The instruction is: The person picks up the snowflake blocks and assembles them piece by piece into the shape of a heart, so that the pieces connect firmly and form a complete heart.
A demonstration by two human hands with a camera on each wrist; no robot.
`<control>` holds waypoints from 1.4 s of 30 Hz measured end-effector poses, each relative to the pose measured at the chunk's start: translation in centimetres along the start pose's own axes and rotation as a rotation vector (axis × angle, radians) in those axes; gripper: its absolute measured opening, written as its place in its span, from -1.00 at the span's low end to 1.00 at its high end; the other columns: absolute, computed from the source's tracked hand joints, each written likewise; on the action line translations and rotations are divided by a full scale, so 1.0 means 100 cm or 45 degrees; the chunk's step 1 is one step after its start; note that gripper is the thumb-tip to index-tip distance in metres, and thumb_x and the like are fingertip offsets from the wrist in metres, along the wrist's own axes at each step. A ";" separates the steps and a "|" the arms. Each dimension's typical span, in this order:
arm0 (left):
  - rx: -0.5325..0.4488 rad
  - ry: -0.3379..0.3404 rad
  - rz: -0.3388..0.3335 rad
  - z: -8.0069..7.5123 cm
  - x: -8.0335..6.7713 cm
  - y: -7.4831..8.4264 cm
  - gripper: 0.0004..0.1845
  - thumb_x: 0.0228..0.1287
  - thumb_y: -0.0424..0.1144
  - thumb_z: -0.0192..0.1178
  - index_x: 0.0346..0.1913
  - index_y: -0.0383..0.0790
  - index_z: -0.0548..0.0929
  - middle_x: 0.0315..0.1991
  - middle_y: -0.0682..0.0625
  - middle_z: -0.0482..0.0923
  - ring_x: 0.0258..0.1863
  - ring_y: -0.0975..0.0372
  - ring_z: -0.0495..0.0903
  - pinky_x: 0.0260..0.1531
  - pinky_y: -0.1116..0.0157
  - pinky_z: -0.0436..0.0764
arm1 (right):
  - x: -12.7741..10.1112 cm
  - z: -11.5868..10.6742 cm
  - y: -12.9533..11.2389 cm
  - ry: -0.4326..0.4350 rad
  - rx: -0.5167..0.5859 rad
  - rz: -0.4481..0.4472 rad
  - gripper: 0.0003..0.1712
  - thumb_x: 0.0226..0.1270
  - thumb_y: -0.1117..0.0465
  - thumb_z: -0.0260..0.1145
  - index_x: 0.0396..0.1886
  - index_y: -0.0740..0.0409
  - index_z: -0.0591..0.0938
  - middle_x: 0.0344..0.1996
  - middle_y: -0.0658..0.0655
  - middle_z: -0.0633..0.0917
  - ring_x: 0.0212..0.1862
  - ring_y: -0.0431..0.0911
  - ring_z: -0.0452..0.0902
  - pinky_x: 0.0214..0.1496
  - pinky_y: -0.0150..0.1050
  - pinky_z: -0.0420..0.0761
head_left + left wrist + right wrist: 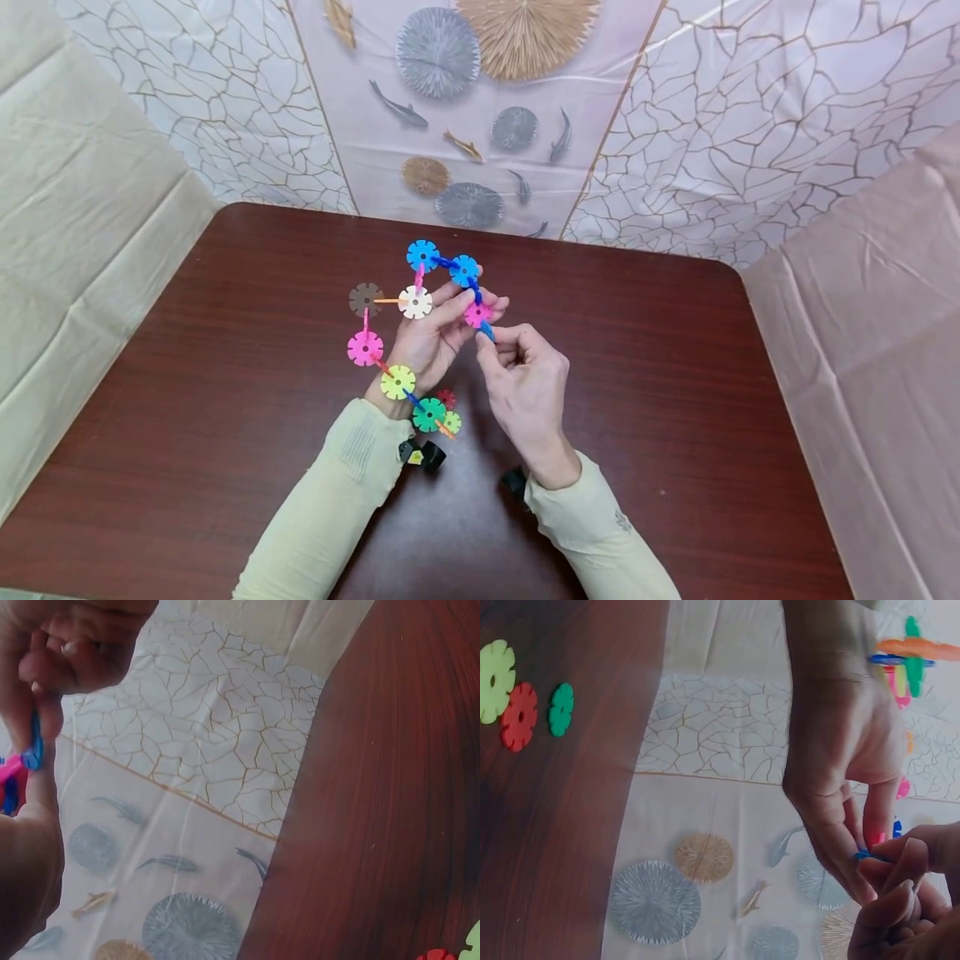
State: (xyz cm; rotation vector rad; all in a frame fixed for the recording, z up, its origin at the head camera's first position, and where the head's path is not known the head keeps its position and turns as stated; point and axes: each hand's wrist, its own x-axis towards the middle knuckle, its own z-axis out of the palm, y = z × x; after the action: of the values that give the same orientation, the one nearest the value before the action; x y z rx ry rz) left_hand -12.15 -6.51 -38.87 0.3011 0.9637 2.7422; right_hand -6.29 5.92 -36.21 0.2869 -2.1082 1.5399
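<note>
Head view: your left hand (431,342) holds a chain of toothed plastic discs (414,302) joined by short sticks, raised above the dark wooden tabletop (225,375); its fingers curl round the upper part of the chain and pinch the magenta disc (477,314) at the end. The chain loops from two blue discs at the top, past a white and a brown disc, down through a pink, a yellow-green and a green disc near your left wrist. Your right hand (525,383) meets the left hand just below the magenta disc, thumb and forefinger pinching a small blue stick (487,331) that touches that disc. Loose discs (447,410) lie on the tabletop under your left forearm, partly hidden by the chain. Left wrist view: the blue stick (33,742) shows pinched between the fingertips (45,720) of your right hand, with a sliver of magenta just beside it at the left edge; the rest of the chain is out of frame. Right wrist view: your left hand (840,750) hangs with fingers pointing down, the blue stick (871,856) caught between both hands' fingertips, and three loose discs, yellow-green, red and green (560,709), lie side by side on the tabletop.
</note>
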 end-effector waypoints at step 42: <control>0.098 -0.206 -0.147 -0.002 -0.001 0.012 -0.54 0.47 -0.34 -0.04 0.39 -0.30 0.32 0.19 -0.23 0.49 0.17 -0.05 0.53 0.26 0.11 0.40 | 0.003 0.003 0.022 0.066 0.038 -0.001 -0.87 0.05 0.33 0.48 -0.50 0.16 0.65 -0.64 -0.02 0.66 -0.63 -0.18 0.49 -0.57 -0.34 0.56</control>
State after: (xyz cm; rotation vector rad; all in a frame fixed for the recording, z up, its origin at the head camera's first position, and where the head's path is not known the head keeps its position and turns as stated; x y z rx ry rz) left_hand -12.28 -7.62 -38.28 0.4581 1.0112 2.5369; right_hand -7.61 6.46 -37.93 0.2561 -2.0467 1.5630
